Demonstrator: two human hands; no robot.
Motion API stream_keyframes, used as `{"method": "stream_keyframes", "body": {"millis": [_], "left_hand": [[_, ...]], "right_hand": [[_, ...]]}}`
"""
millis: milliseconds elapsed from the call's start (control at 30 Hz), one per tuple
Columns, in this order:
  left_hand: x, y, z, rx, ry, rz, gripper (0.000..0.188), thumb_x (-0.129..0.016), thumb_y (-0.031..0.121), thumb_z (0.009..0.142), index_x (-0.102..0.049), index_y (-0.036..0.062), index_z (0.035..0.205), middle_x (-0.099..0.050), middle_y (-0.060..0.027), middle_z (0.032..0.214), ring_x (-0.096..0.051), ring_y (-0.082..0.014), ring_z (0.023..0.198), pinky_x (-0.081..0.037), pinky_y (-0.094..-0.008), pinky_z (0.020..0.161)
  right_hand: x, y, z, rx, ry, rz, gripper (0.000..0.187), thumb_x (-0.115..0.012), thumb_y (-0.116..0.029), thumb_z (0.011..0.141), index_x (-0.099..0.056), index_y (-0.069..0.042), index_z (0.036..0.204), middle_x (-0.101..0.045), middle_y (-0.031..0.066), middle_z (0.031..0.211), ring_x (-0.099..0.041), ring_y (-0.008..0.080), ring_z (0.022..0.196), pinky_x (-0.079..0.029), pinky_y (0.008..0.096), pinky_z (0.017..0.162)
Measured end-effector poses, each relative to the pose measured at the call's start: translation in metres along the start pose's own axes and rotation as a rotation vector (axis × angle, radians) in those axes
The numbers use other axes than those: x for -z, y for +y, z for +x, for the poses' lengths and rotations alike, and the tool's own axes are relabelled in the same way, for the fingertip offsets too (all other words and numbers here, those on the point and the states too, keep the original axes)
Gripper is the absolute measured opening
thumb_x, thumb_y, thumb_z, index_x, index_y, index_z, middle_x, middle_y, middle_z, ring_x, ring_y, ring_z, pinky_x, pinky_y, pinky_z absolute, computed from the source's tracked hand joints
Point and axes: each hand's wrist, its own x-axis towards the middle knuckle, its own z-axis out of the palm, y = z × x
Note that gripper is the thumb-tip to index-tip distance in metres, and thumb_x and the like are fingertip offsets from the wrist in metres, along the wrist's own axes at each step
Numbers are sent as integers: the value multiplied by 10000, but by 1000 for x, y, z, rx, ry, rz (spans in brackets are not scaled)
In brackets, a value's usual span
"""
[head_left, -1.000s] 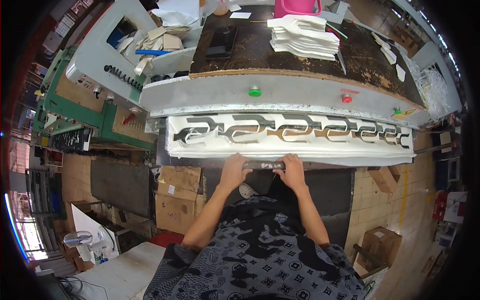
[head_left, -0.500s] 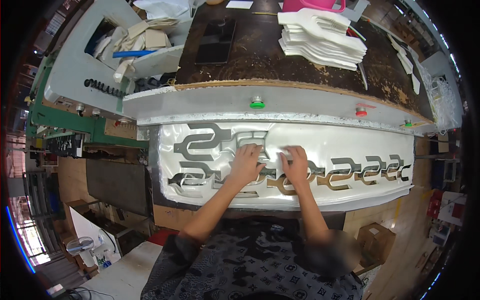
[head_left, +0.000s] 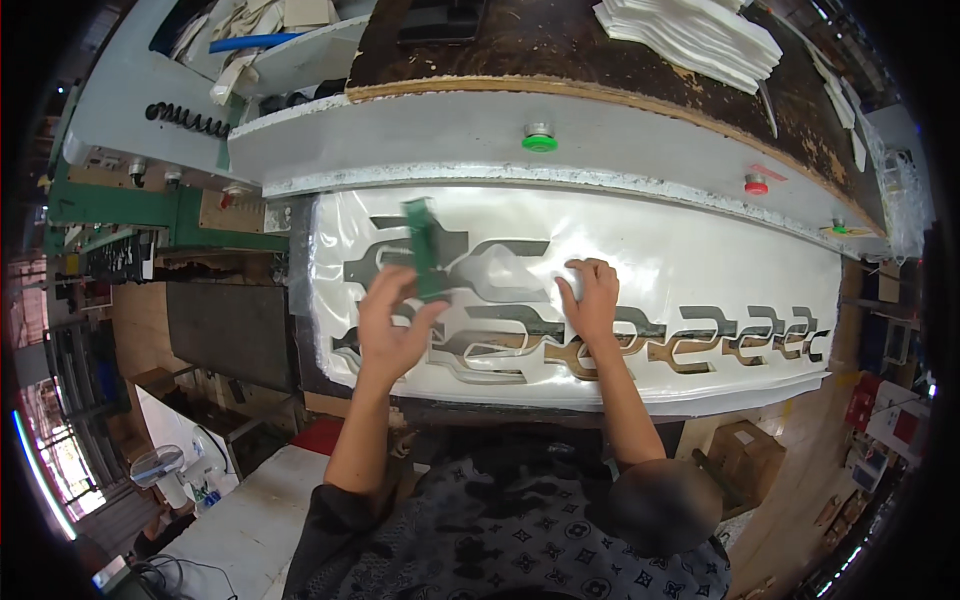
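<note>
My left hand is raised over the left part of a white sheet stack, closed on a green-sided cutting die. The die is tilted up on edge and smeared by motion. Below it and beside it, fork-shaped holes are cut in the sheet; a loose whitish flap shows inside one of them. On the sheet to the right rests my right hand, fingers bent, thumb apart, nothing in it. A row of overlapping fork-shaped cut-outs runs along the near side to the right.
Beyond the sheet, a grey machine beam carries a green button and a red button. A dark worktop behind it bears a stack of white cut pieces. A cardboard box stands at lower right.
My left hand has moved left and lifted the die from the sheet, turning it up on edge. A fork-shaped cut shows where it lay. The right hand stays near its place; the view has shifted.
</note>
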Motion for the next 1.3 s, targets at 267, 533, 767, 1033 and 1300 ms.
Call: {"method": "stream_keyframes", "body": {"millis": [267,533,767,1033,1300], "left_hand": [[14,-16,-30,99,158,-84,355,-744,-22,918,-618,-62,1247,-589,-93,1150,-651,-176,1062,-550,-291,934],[53,-32,-94,-34,466,-33,394,-755,219,985,-610,-49,1234,-615,-84,1164,-636,-167,1058,-506,-297,928],[97,13,-104,-54,420,48,386,-776,238,969,-616,-37,1189,-602,-60,1117,-642,-158,994,-517,-285,906],[6,-35,-86,121,150,679,361,-869,170,799,-642,-4,1020,-615,-170,915,-643,-365,787,-531,-421,698],[-60,-63,-76,31,69,550,409,-805,195,845,-665,-1,1175,-639,-224,1246,-590,-433,1201,-478,-524,1019]], "right_hand": [[-7,-26,1,72,-84,214,354,-795,-236,874,-706,-94,1187,-664,138,1154,-607,329,1091,-427,447,953],[-35,-72,30,-115,-243,92,334,-821,-284,857,-761,-89,1121,-711,103,950,-654,304,977,-445,465,945],[-44,-46,33,-164,-67,568,158,-754,-74,904,-777,20,1029,-762,148,1005,-727,249,933,-552,330,841],[9,-83,5,-44,170,541,178,-707,44,851,-786,2,1004,-751,149,944,-721,280,885,-545,353,825],[-19,-51,-1,-251,53,612,165,-719,-31,904,-799,11,1042,-780,152,927,-723,199,820,-555,321,768]]}}
